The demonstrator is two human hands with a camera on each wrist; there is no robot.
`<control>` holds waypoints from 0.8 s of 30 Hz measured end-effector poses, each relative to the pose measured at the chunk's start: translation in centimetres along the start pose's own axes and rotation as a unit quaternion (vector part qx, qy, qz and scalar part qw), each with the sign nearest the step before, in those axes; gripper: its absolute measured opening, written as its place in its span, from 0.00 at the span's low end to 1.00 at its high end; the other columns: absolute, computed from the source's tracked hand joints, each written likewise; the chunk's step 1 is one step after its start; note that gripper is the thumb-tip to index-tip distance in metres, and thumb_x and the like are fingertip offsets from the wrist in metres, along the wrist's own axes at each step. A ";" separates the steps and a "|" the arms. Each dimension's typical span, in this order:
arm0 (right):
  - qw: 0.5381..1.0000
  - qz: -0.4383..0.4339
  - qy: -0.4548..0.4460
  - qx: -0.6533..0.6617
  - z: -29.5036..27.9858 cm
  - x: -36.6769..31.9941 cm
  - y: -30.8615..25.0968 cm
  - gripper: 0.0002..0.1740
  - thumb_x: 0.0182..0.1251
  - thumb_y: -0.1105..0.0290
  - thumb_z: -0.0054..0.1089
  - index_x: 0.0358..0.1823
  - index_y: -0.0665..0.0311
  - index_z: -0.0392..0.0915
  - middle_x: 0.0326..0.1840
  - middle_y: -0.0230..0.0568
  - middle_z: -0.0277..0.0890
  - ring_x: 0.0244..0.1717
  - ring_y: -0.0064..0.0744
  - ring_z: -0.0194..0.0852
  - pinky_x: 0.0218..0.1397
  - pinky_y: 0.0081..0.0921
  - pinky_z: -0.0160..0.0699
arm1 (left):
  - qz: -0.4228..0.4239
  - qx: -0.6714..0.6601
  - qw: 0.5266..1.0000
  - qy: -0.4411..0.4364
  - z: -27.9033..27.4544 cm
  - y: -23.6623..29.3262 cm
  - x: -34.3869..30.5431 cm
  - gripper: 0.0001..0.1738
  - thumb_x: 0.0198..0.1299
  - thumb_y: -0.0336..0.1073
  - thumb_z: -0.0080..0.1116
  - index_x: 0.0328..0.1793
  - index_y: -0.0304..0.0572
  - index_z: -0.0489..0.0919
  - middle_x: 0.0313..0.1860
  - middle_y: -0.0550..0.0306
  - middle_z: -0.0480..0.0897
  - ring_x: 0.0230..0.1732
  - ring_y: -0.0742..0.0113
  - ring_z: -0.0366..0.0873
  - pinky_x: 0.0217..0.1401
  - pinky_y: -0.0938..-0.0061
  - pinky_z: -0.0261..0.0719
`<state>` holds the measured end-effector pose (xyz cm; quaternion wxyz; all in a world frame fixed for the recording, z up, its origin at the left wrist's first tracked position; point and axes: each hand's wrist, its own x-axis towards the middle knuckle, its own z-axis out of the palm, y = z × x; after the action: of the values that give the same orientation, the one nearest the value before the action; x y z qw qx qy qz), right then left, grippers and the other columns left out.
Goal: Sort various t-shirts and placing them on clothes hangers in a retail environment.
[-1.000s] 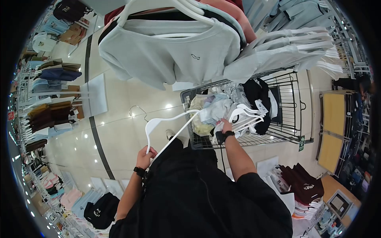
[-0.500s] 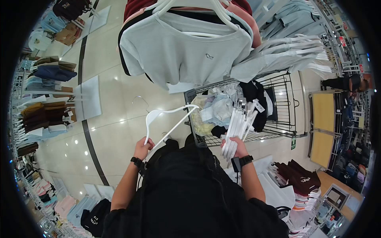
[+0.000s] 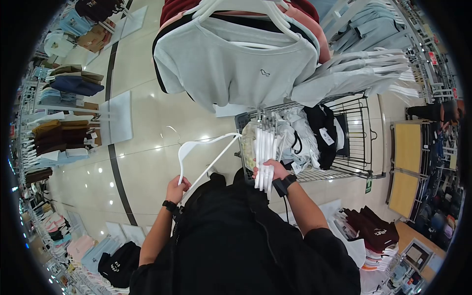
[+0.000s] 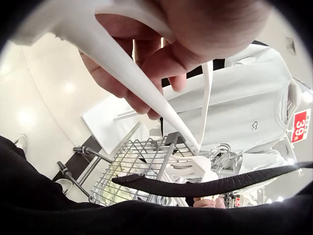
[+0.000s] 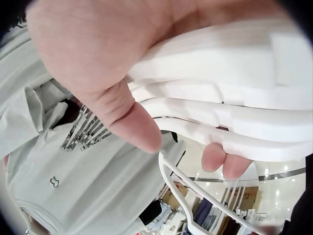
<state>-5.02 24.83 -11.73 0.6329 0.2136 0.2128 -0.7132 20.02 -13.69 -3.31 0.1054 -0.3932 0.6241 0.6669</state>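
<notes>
The left hand [image 3: 177,188] grips a white hanger [image 4: 132,81] at one end; the opposite end lies near the hanger stack [image 3: 265,147]. The right hand [image 3: 278,170] grips this stack.

Red sign [image 4: 301,126] (L wrist view) reads "39", chars alongside unclear.

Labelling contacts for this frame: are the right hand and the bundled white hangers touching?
Touching. The right wrist view shows it: the right hand curls round the bundled white hangers, two fingertips poking out past their edge.

Right grip [image 5: 105,61] round stacked white hangers [image 5: 234,117], count unclear
</notes>
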 end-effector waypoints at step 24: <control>0.992 0.109 -0.045 -0.050 -3.7 5.3 -1.6 0.32 0.69 0.67 0.48 0.74 0.71 0.64 0.55 0.61 0.79 0.58 0.59 0.80 0.69 0.53 0.78 | -0.051 0.007 0.994 0.098 0.1 -5.6 -1.1 0.07 0.52 0.24 0.51 0.37 0.40 0.77 0.30 0.55 0.84 0.31 0.69 0.81 0.36 0.74 0.80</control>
<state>-7.08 22.80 -17.72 0.7254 0.1709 0.1947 -0.6377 24.28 -12.11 -6.78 0.0803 -0.4875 0.6148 0.6147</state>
